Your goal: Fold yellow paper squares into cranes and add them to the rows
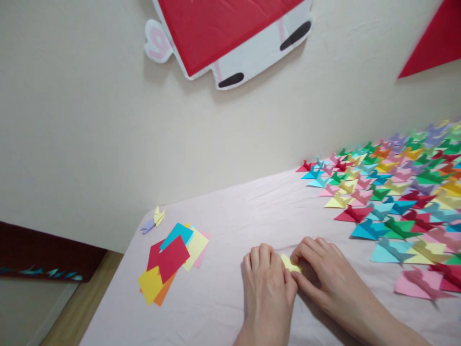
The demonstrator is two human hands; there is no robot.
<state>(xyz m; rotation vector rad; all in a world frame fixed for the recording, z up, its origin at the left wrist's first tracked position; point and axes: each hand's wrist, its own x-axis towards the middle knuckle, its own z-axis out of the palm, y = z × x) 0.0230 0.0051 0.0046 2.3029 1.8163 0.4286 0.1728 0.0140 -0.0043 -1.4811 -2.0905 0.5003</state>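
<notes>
One yellow paper (290, 263), left hand (268, 283) and right hand (324, 274) both pinching it, one sheet stack (173, 259), many folded cranes (392, 202)

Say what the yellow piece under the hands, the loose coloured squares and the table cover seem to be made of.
Yellow piece: thin matte paper, judging by its sharp folded corner. Coloured squares: the same matte paper, flat with crisp edges. Table cover: probably soft pale-pink cloth, since it shows wrinkles.

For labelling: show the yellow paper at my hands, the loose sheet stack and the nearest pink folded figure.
yellow paper (290, 263), head view, exposed corner
sheet stack (173, 257), head view, red sheet
pink figure (410, 286), head view, left half
</notes>
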